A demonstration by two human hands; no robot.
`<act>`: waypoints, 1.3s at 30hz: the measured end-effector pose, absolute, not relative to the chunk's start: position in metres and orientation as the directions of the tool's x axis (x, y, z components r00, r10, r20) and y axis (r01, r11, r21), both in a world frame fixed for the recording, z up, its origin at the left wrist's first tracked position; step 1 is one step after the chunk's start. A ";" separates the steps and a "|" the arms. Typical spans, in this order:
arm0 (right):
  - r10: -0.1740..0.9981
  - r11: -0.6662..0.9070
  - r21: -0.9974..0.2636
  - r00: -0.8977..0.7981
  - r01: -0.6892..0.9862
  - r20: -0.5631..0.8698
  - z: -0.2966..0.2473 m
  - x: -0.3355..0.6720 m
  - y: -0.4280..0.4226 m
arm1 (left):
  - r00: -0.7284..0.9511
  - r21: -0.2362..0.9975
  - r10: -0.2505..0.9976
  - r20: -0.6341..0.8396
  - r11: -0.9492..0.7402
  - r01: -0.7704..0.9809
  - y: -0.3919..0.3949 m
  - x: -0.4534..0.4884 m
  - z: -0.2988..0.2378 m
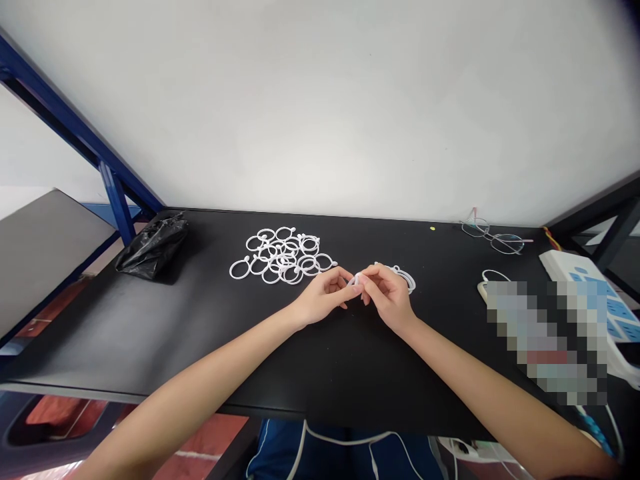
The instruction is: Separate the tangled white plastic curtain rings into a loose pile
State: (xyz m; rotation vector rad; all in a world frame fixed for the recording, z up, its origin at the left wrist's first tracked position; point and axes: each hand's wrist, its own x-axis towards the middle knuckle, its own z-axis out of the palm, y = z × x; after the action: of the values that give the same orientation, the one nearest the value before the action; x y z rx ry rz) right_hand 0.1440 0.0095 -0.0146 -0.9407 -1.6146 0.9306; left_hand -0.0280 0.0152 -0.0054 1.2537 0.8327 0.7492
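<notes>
My left hand [325, 295] and my right hand [390, 297] meet above the middle of the black table. Between their fingertips they pinch a small white piece, which looks like part of a curtain ring [357, 279]; the fingers hide most of it. Just behind my right hand lies a small stack of white curtain rings [411, 283], partly covered by that hand. To the left and beyond my left hand, a loose pile of white curtain rings [271, 273] spreads over the table, each with a small knob or eyelet.
A crumpled black plastic bag [153, 248] lies at the table's left. Eyeglasses [507, 243] rest at the back right. A blurred-out phone-like object [547, 340] and a white power strip [595, 287] lie at the right. White cables [345, 441] hang at the front edge.
</notes>
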 end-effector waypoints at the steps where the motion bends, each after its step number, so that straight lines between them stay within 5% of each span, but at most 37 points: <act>1: 0.909 0.400 -0.906 -0.188 0.139 0.372 -0.015 0.144 0.009 | 0.510 0.986 0.852 -0.123 0.161 -0.032 0.015 -0.028 -0.006; 23: 0.930 0.357 -0.922 -0.155 0.150 0.334 -0.014 0.142 0.009 | 0.538 0.993 0.843 -0.004 0.065 -0.095 0.013 -0.028 -0.015; 31: 0.912 0.405 -0.892 -0.155 0.200 0.379 -0.014 0.143 0.008 | 0.384 0.934 0.905 -0.183 0.282 -0.219 0.015 -0.028 -0.008; 39: 0.912 0.406 -0.886 -0.160 0.225 0.377 -0.014 0.143 0.008 | 0.187 0.880 0.959 -0.213 0.272 -0.391 0.015 -0.028 -0.009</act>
State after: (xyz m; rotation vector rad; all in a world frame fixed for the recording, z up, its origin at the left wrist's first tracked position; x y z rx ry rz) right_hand 0.1434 0.0077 -0.0143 -1.0179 -1.6427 0.8431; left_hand -0.0278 0.0148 -0.0086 0.7836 0.9094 1.1008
